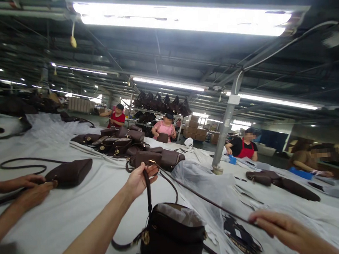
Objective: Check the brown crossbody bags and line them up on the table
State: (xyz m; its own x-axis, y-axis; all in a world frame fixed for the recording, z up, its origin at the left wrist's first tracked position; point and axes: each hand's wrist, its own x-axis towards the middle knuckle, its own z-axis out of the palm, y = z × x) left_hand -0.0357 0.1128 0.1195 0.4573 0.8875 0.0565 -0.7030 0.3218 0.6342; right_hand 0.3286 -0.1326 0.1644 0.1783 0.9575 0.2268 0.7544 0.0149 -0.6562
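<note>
A dark brown bag (172, 236) stands upright at the bottom centre, its open top showing pale wrapping inside. Above it, my left hand (141, 180) is closed on the bag's strap (148, 191) near a gold-coloured buckle. From there the thin strap runs down to the right, where my right hand (280, 226) has its fingers closed round it. The two hands hold that length stretched between them. Another part of the strap loops down at the bag's left side.
Another person's hands (35, 190) touch a brown bag (73, 173) at the left. Brown bags (120, 140) are piled beyond my left hand. Clear plastic (203, 179) and a dark item (241, 235) lie at the right. A metal post (224, 134) rises from the white-covered table (105, 210).
</note>
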